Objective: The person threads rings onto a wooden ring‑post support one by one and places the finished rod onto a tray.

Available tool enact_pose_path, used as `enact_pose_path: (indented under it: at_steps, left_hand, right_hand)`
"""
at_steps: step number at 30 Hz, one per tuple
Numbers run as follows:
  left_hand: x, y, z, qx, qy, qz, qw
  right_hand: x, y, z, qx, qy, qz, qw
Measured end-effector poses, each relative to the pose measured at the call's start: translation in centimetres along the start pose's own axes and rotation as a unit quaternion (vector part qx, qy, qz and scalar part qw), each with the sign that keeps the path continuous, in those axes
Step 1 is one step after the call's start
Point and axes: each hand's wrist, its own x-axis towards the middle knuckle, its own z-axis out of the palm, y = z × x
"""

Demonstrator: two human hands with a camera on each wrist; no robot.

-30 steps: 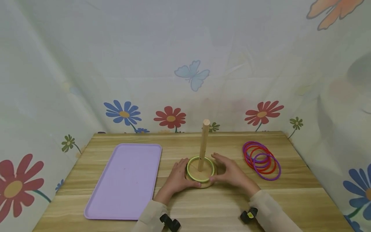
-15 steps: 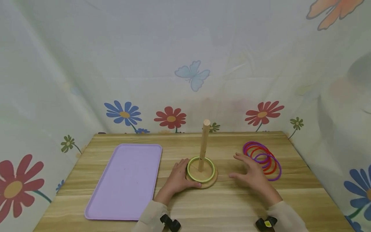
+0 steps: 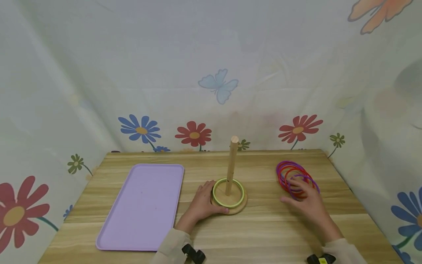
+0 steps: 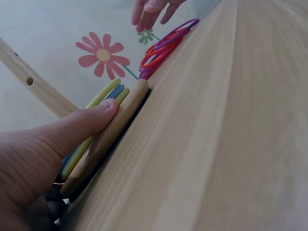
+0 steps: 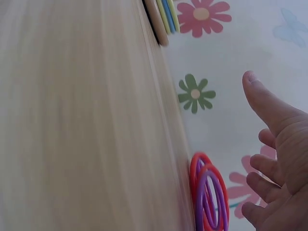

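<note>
In the head view, a round wooden base (image 3: 240, 208) carries an upright wooden peg (image 3: 232, 165). Yellow-green and blue rings (image 4: 102, 94) lie stacked around the peg's foot, and the top one is yellow-green. My left hand (image 3: 202, 201) grips the left side of the base, its thumb along the front edge against the rings. To the right, my right hand (image 3: 306, 201) hovers over a loose pile of red and purple rings (image 3: 281, 179), thumb and fingers spread with nothing between them. In the right wrist view, that pile (image 5: 206, 192) shows apart from the fingers.
A flat lilac tray (image 3: 141, 205) lies on the left of the wood-grain table (image 3: 257, 234). Behind and at both sides hangs a white cloth (image 3: 165, 73) printed with flowers and butterflies.
My right hand has left the peg's base and moved right, until it is over the loose red and purple rings. My left hand has stayed on the base.
</note>
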Motion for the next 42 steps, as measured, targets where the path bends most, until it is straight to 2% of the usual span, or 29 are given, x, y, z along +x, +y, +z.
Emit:
enact_pose_path:
  at_steps: [4, 10, 17, 22, 26, 35, 42]
  left_hand:
    - [-0.1, 0.1, -0.1, -0.002, -0.001, -0.004, 1.0000]
    - [0.0, 0.2, -0.1, -0.003, -0.003, -0.011, 0.9999]
    - [0.0, 0.2, -0.2, -0.005, -0.002, -0.011, 0.9999]
    - [0.0, 0.1, -0.1, -0.003, -0.003, -0.011, 0.9999]
    - [0.0, 0.1, -0.1, -0.004, -0.003, -0.010, 0.9999]
    - [0.0, -0.1, 0.0, -0.016, 0.002, -0.001, 0.9999]
    - [0.1, -0.2, 0.1, -0.015, 0.003, 0.003, 0.9999]
  right_hand:
    - [-0.2, 0.7, -0.8, -0.004, 0.003, -0.005, 1.0000]
    - [-0.8, 1.4, -2.3, -0.002, -0.011, 0.049, 0.9987]
    - [-1.5, 3.0, -3.7, -0.049, -0.004, 0.053, 0.9974]
    - [-2.4, 4.3, -4.6, -0.024, -0.019, 0.081, 0.9963]
    - [-3.1, 5.0, -5.2, -0.027, -0.037, 0.099, 0.9941]
    - [-3.9, 6.0, -5.6, -0.027, -0.079, 0.130, 0.9880]
    - [-4.0, 6.2, -5.2, -0.032, -0.075, 0.119, 0.9895]
